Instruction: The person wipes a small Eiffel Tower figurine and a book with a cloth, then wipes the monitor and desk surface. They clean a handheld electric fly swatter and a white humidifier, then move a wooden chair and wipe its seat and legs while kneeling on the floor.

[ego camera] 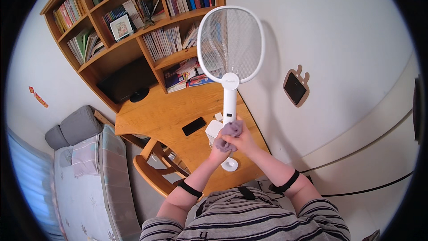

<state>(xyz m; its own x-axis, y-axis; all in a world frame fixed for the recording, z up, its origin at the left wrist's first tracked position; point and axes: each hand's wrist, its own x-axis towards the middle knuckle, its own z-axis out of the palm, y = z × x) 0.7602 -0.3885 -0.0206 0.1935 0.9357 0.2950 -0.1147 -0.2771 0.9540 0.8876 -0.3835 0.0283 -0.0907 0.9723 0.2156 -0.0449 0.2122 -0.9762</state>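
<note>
A white electric mosquito swatter (230, 99) stands in front of me, its oval mesh head upward and its handle toward me. My left hand (219, 152) is closed around the lower handle. Against the same handle, my right hand (246, 140) grips a crumpled purple cloth (232, 129). Part of the cloth also bunches over my left hand and hides the grip beneath. Below both hands shows a round white base (229, 164), in line with the handle.
On the wooden desk (160, 107) lie a black phone (194, 126) and a white box (214, 129), partly behind my left hand. A monitor (127, 80) stands under bookshelves (133, 36). A wooden chair (150, 174) is at the left, near a bed (83, 197). A wall borders the desk's right side.
</note>
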